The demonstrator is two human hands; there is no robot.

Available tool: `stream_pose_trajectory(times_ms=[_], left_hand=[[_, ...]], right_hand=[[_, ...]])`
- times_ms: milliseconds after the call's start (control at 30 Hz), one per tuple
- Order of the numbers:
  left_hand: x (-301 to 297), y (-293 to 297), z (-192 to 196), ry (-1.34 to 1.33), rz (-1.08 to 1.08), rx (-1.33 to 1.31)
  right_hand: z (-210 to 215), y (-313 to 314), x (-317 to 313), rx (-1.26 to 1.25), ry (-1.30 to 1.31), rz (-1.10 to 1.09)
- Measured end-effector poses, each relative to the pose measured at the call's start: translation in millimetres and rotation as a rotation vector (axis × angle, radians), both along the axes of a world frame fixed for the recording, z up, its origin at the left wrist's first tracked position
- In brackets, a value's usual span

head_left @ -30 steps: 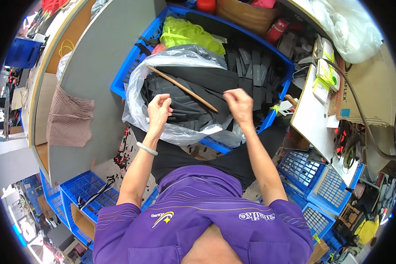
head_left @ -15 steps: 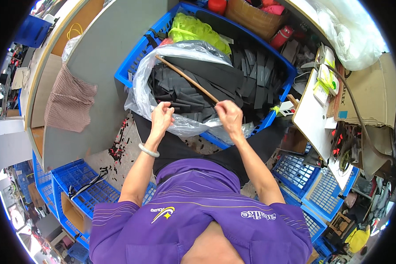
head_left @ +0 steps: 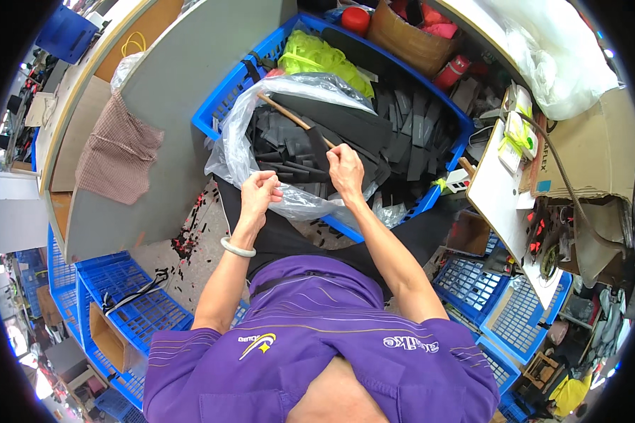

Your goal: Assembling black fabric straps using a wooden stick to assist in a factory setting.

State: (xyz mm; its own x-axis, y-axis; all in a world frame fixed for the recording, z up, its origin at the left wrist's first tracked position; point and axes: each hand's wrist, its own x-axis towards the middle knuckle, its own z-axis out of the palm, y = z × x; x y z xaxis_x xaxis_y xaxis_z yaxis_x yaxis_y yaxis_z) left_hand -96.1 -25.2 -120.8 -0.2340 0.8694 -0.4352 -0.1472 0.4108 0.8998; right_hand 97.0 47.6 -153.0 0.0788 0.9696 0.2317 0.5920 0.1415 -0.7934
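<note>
Shifted since half a second ago: both hands lower and closer together over the near edge of the bag, stick swung to point up and left. Right hand [head_left: 346, 171] closed around the near end of one thin wooden stick [head_left: 294, 120], grip tight on it, with a black strip [head_left: 319, 149] pinched alongside. Left hand [head_left: 259, 194] curled shut on the rim of one clear plastic bag [head_left: 234, 149], fingers bunched in the film. Bag full of black strips, too many and too overlapped to count, lying inside one large blue crate [head_left: 219, 106] directly ahead. More loose black strips heaped in the crate's right half, one yellow-green bag [head_left: 322, 60] at its far side. One white bangle [head_left: 237, 248] on the left wrist. To the left, one grey board [head_left: 183, 77] with one checked cloth [head_left: 116, 151] draped on it. To the right, one white counter [head_left: 497, 183] crowded with small items, one cardboard box [head_left: 593, 151] beyond. Blue lattice crates stacked lower left [head_left: 130, 303] and lower right [head_left: 473, 285], count unclear. Black scraps scattered on the floor [head_left: 190, 240].
</note>
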Motion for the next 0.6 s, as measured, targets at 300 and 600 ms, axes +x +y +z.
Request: stream_pose_trajectory(times_ms=[300, 600], left_hand=[[53, 26, 74, -0.475, -0.250, 0.064], [64, 18, 90, -0.519, -0.270, 0.062]], right_hand=[[80, -45, 32, -0.468, 0.956, 0.143], [118, -73, 54, -0.096, 0.716, 0.179]])
